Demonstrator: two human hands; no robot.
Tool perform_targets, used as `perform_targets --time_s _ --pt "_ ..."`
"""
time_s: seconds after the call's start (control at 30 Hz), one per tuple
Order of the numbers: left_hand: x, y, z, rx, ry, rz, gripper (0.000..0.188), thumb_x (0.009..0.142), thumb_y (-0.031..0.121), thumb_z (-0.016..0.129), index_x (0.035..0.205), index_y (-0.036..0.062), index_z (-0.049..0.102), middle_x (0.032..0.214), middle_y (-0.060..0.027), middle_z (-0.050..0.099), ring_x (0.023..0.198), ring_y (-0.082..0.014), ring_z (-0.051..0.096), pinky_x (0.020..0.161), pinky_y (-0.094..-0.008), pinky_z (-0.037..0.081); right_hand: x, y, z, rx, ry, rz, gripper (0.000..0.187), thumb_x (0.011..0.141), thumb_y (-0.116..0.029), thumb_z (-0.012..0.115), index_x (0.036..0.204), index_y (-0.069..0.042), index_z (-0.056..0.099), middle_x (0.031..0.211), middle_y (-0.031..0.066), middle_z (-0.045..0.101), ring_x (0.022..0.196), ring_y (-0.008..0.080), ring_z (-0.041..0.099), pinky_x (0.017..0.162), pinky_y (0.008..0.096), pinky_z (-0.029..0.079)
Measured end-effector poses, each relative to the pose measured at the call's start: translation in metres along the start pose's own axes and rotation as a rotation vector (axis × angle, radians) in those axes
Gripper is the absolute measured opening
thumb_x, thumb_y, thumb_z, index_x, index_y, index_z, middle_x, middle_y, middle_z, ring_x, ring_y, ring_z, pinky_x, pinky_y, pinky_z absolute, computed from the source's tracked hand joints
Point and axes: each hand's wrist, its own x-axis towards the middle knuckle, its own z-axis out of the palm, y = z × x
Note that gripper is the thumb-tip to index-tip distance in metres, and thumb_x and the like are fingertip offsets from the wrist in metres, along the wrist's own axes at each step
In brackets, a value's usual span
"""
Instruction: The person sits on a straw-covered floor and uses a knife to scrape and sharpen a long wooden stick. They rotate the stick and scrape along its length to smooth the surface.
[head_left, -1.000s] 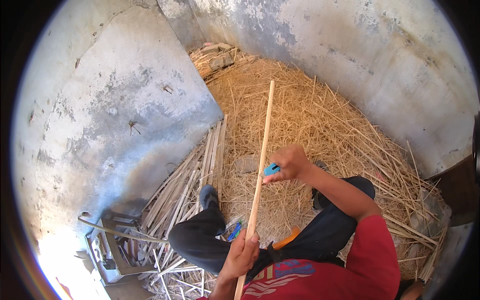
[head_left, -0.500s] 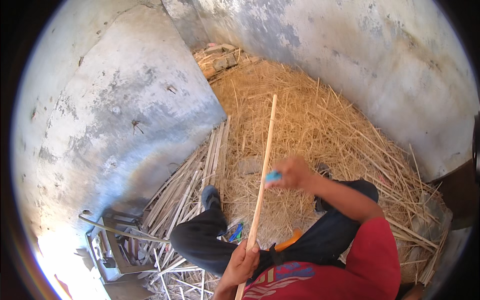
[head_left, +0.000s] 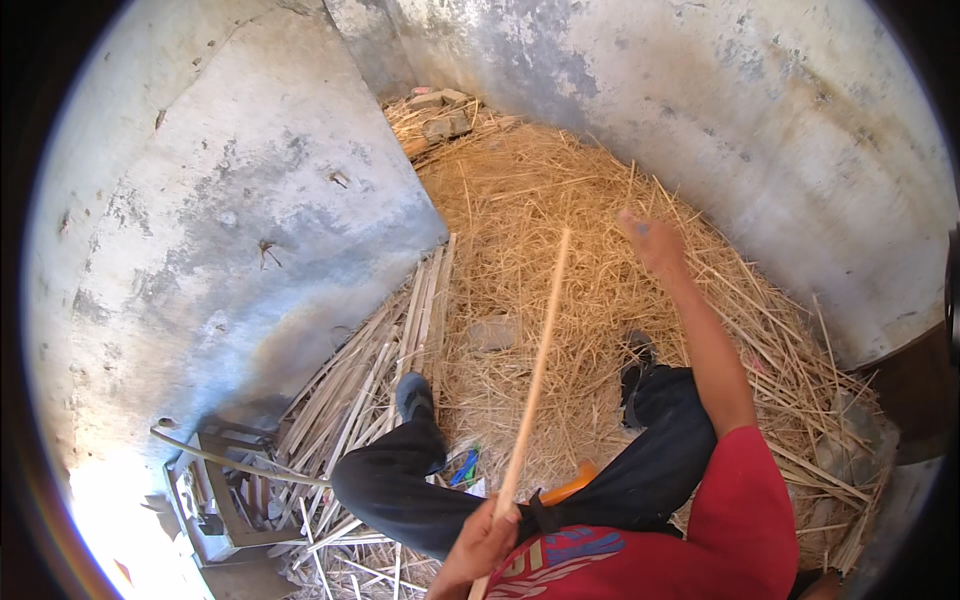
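My left hand [head_left: 484,540] is closed round the lower part of a long pale bamboo strip [head_left: 540,370] near my lap. The strip slants up and away from me, its far end over the straw. Out beyond that end and to its right, my right hand [head_left: 656,246] is closed, arm stretched forward. A bit of a small blue object [head_left: 641,228] shows at its fingers; blur and the hand hide what kind it is. My right hand is apart from the strip.
Loose straw-like shavings [head_left: 545,170] cover the floor ahead. Pale strips [head_left: 390,340] lie piled at the left beside a grey wall panel [head_left: 270,200]. A wooden frame [head_left: 225,490] stands at lower left. A brick [head_left: 493,332] lies ahead; an orange object [head_left: 570,484] sits between my legs.
My right hand has swung forward and right, away from the strip, with the blue object. The strip's far end has dipped slightly and shifted right; my left hand still holds it.
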Motion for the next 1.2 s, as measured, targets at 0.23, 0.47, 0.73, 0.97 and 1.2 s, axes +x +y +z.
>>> perform_targets --time_s 0.23,0.47,0.73,0.97,1.2 --pt "0.024 0.042 0.000 0.069 0.110 0.089 0.020 0.099 0.027 0.047 0.094 0.0076 0.046 0.060 0.0037 0.043 0.042 -0.0028 0.037 0.036 -0.0194 0.029 -0.177 -0.118 0.018 0.067 -0.196 -0.836 0.064 0.078 -0.074 0.052 0.059 -0.013 0.062 0.046 0.0074 0.051 0.042 0.0255 0.055 0.041 0.0383 0.041" --pt "0.028 0.040 0.009 0.203 0.165 0.174 0.018 0.099 0.023 0.048 0.092 0.0060 0.045 0.060 0.0048 0.041 0.047 -0.0011 0.035 0.039 -0.0199 0.026 -0.123 -0.099 0.029 0.064 -0.088 -0.665 0.068 0.080 -0.073 0.049 0.054 -0.011 0.057 0.041 0.0067 0.046 0.036 0.0260 0.049 0.037 0.0384 0.037" --pt "0.029 0.055 0.009 0.152 0.146 0.127 0.019 0.099 0.021 0.048 0.090 0.0049 0.045 0.061 0.0045 0.042 0.052 -0.0020 0.037 0.044 -0.0201 0.030 -0.169 -0.112 0.025 0.095 -0.073 -0.816 0.071 0.080 -0.076 0.045 0.057 -0.010 0.057 0.045 0.0086 0.051 0.040 0.0268 0.053 0.039 0.0394 0.040" --pt "0.025 0.039 0.017 0.179 0.042 0.178 0.019 0.099 0.025 0.047 0.092 0.0072 0.044 0.060 0.0049 0.042 0.045 -0.0020 0.036 0.039 -0.0196 0.030 -0.066 -0.075 0.015 -0.030 -0.066 -0.407 0.073 0.082 -0.076 0.041 0.063 -0.010 0.066 0.042 0.0026 0.046 0.039 0.0179 0.048 0.039 0.0342 0.037" --pt "0.027 0.043 0.007 0.041 0.090 0.079 0.017 0.099 0.022 0.048 0.091 0.0070 0.043 0.060 0.0055 0.041 0.044 -0.0014 0.034 0.036 -0.0200 0.026 -0.135 -0.100 0.026 -0.010 -0.170 -0.644 0.072 0.080 -0.078 0.042 0.066 -0.012 0.067 0.048 0.0040 0.053 0.046 0.0211 0.056 0.044 0.0355 0.043"
